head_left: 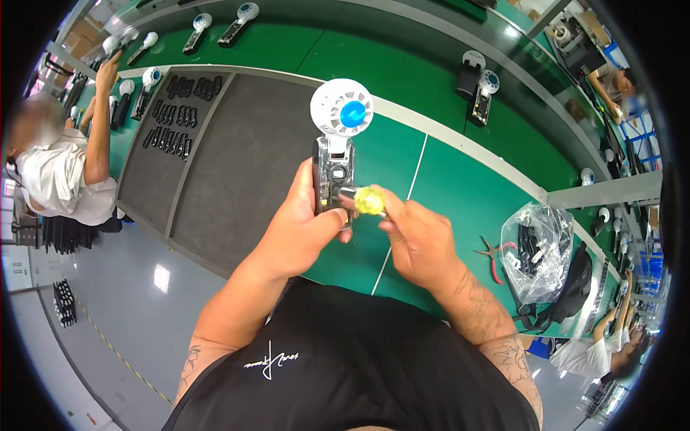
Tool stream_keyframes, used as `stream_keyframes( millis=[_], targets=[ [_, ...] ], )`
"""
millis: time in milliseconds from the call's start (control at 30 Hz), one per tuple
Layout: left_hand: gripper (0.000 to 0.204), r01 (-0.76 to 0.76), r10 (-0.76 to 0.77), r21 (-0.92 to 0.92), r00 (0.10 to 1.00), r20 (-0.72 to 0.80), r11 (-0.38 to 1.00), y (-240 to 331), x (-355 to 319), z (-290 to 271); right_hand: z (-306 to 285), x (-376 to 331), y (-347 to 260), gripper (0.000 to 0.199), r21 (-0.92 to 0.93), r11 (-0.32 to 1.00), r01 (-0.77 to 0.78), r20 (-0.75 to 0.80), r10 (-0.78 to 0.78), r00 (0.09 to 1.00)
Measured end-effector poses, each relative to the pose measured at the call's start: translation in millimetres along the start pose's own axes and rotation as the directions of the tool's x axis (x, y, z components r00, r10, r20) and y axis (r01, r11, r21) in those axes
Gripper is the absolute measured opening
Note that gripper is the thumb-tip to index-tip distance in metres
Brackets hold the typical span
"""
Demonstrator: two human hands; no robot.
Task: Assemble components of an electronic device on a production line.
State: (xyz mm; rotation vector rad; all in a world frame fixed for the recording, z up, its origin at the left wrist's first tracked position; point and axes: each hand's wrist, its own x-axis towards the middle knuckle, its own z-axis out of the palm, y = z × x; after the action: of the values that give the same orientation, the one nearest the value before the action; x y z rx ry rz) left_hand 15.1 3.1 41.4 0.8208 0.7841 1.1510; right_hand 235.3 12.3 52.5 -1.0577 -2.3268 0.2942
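My left hand (291, 233) is wrapped round the dark handle of a handheld fan (335, 161), its thumb near the handle's lower end. The fan stands upright in front of me. Its round white head has slots and a blue centre, and the handle's face is open, with inner parts showing. In my right hand (424, 237) is a screwdriver with a see-through yellow handle (370, 201). Its dark shaft points left at the lower part of the open handle. Whether the tip touches the fan is hidden by blur and fingers.
A dark mat (244, 136) lies left on the green bench, with rows of small black parts (172, 115). Red-handled pliers (494, 260) lie beside a clear plastic bag (539, 251) of parts at right. More fans (484, 97) rest on the belt beyond. A co-worker (65, 165) sits left.
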Motion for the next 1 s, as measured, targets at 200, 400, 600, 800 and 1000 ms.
stream_keyframes(
  millis=[200, 400, 600, 800, 1000],
  targets=[
    [0.054, 0.003, -0.003, 0.022, 1.000, -0.029, 1.000, 1.2, -5.8, 5.6, -7.0, 0.7, -3.8, 0.053, 0.212, 0.974, 0.084, -0.275, -0.024, 0.961],
    [0.045, 0.046, -0.046, -0.021, 0.998, -0.031, 0.999, 8.6, 2.2, 1.0, -19.2, 15.4, 14.4, 0.045, 0.065, 0.997, -0.046, -0.052, 0.050, 0.997],
    [0.035, 0.072, -0.086, -0.206, 0.995, -0.060, 0.976, 4.7, 0.6, -7.1, -21.5, -9.0, 22.1, 0.031, 0.240, 0.938, -0.249, -0.125, 0.284, 0.951],
    [0.035, 0.030, -0.016, -0.143, 0.995, 0.101, 0.989, -8.5, 9.9, -36.9, 14.1, -34.9, 55.7, 0.028, 0.087, 0.925, -0.370, 0.070, 0.365, 0.928],
    [0.042, -0.034, 0.034, -0.153, 0.999, -0.002, 0.988, -0.3, 7.6, -23.8, 44.9, -41.6, 68.3, 0.028, -0.027, 0.932, -0.361, -0.031, 0.360, 0.932]
  ],
)
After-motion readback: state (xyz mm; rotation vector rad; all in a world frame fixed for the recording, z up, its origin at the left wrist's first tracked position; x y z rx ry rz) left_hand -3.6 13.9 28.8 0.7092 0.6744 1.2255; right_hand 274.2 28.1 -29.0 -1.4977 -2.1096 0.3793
